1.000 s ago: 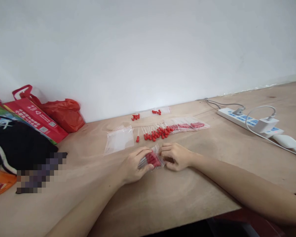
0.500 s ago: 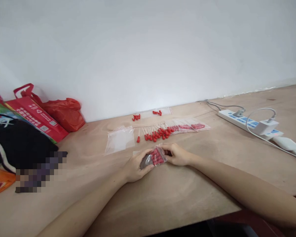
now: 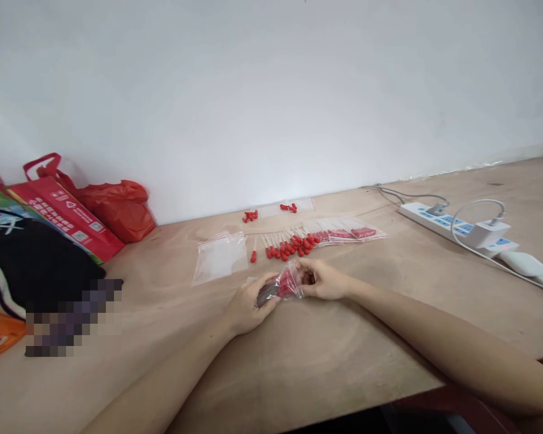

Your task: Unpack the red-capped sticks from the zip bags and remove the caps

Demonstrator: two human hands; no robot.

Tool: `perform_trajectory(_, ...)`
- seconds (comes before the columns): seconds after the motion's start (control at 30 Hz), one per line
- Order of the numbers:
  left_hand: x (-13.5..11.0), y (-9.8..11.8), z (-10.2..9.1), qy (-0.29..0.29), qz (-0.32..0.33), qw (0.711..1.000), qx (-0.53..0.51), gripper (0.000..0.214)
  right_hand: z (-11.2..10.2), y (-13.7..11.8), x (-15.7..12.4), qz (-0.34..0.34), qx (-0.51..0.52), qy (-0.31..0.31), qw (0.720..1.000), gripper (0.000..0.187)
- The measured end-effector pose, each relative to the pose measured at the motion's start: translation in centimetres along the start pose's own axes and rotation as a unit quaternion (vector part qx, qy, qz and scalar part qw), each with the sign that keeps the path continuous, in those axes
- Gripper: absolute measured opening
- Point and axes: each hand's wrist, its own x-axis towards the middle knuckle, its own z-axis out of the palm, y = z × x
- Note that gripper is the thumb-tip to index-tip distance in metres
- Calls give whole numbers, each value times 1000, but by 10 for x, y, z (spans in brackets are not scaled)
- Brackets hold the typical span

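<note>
My left hand [image 3: 248, 306] is wrapped round one end of a small clear plastic bag [image 3: 288, 282] that holds red pieces. At the bag's other end, my right hand [image 3: 324, 281] grips the edge with thumb and curled fingers. Just beyond my hands lies a row of thin pale sticks with red bulb-like ends [image 3: 289, 246]. One similar stick [image 3: 253, 255] rests apart, left of the row. Flat clear bags [image 3: 221, 258] lie farther left. Filled bags with red contents [image 3: 344, 234] overlap at the row's right end.
Near the wall are loose red pieces [image 3: 250, 216] and another clear bag [image 3: 301, 205]. A white power strip [image 3: 438, 224] with plugs and cables stretches along the right. Red shopping bags [image 3: 72, 217] and a black cloth item [image 3: 40, 265] occupy the left side of the wooden table [image 3: 326, 361].
The bag between my hands has tilted and creased a little, and its red contents look shifted. My hands have hardly moved.
</note>
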Motion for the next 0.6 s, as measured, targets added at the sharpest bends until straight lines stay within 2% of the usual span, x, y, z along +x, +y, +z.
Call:
perform_trajectory(0.2, 1, -3, -1, -8, -4, 1000, -4, 40, 15, -11, -3, 11, -109, 95, 989, 28)
perform_trajectory(0.27, 1, -3, -2, -13, -7, 1000, -5, 41, 17, -13, -2, 14, -126, 111, 986, 33)
perform_trajectory(0.37, 1, -3, -2, -27, -11, 1000, -2, 42, 18, -12, -1, -2, -157, 110, 981, 36)
perform_trajectory(0.47, 1, -4, -1, -25, -22, 999, 4, 47, 14, -9, 0, -33, -205, 102, 973, 24)
perform_trajectory(0.6, 0, -6, 0, -15, -19, 1000, 3, 44, 10, -7, 0, -55, -226, 86, 969, 21)
